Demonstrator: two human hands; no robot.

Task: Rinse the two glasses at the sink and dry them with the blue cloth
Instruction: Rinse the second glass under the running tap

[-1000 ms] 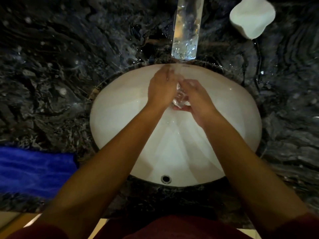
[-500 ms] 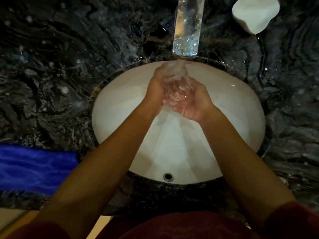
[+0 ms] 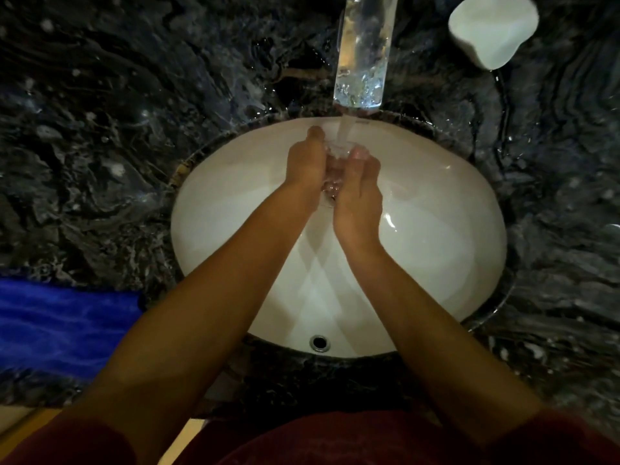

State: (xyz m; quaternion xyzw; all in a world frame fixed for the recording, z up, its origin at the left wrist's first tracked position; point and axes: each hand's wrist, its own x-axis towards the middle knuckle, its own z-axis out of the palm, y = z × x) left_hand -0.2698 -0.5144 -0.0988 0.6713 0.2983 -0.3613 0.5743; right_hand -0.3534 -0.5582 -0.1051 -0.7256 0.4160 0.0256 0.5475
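Note:
A small clear glass (image 3: 333,172) is held between both hands over the white oval sink (image 3: 436,236), under the stream running from the tap (image 3: 362,55). My left hand (image 3: 307,162) curls round its left side and my right hand (image 3: 359,193) curls round its right side, so most of the glass is hidden. The blue cloth (image 3: 63,327) lies flat on the dark marble counter at the left edge. Only this one glass is in sight.
A white soap dish or cup (image 3: 493,28) stands on the counter at the back right. The dark marble counter (image 3: 117,146) around the basin is wet with splashes. The sink's overflow hole (image 3: 319,342) sits on its near wall.
The hands have turned the glass between them under the stream: it was upright and plainly visible half a second ago, and now sits lower, mostly covered by both palms.

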